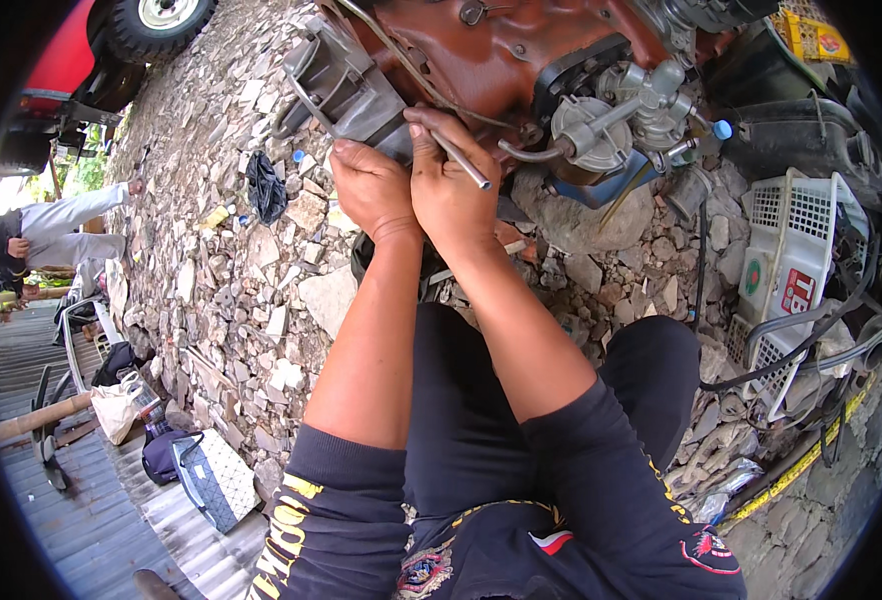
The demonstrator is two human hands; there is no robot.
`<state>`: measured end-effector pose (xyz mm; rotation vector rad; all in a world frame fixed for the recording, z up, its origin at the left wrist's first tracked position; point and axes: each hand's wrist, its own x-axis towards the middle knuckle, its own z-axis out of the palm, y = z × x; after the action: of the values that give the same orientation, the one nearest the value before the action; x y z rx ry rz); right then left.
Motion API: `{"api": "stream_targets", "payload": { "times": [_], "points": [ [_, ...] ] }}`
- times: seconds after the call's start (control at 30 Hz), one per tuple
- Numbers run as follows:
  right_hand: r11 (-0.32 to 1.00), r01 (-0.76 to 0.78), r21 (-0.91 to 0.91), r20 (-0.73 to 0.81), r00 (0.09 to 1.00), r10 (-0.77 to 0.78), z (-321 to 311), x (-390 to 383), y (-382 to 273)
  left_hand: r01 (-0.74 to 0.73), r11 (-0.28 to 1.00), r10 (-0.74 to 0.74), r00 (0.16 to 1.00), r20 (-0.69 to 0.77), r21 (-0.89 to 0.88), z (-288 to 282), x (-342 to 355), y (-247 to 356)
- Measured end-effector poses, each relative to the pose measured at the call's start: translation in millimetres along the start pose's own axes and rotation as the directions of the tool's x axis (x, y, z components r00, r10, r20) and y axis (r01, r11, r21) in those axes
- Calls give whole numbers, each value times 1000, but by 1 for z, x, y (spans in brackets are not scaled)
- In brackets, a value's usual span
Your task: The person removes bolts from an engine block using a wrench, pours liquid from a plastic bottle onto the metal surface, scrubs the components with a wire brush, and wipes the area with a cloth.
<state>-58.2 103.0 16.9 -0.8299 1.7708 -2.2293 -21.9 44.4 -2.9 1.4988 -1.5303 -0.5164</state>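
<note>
A reddish-brown engine (461, 45) fills the top middle, with a grey metal bracket-like part (343, 82) at its left. My left hand (371, 195) is closed at the lower edge of that grey part, seemingly gripping it, though its fingertips are hidden. Just right of it, touching, my right hand (451, 195) has its fingers curled round a thin metal tube (471, 170), whose end sticks out below the knuckles. A silver round pump-like fitting (591, 135) with hose stubs sits on the engine to the right.
Broken stones (271, 300) cover the ground. At right lie white plastic crates (781, 240), a black container (791, 140) and hoses. Another person's legs (76, 215) show at far left, near a red vehicle (56, 50). Bags (211, 470) rest on corrugated metal (51, 530) at lower left.
</note>
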Motion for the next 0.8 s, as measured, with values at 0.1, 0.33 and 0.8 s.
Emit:
{"api": "stream_targets", "payload": {
  "times": [0.1,0.33,0.8],
  "points": [
    [984,50,-171,105,994,-32,-6,-3,-15,43,999,-44,998,40,28,-5,2,-2],
    [968,-167,188,-166,966,199,-24,-22,-7,5,1000,-6,999,-38,-23,-6,-8,15],
    [831,-482,279,34,870,493,-72,-33,16,-6,1000,5,998,-60,-8,-4,-7,15]
  ]
}}
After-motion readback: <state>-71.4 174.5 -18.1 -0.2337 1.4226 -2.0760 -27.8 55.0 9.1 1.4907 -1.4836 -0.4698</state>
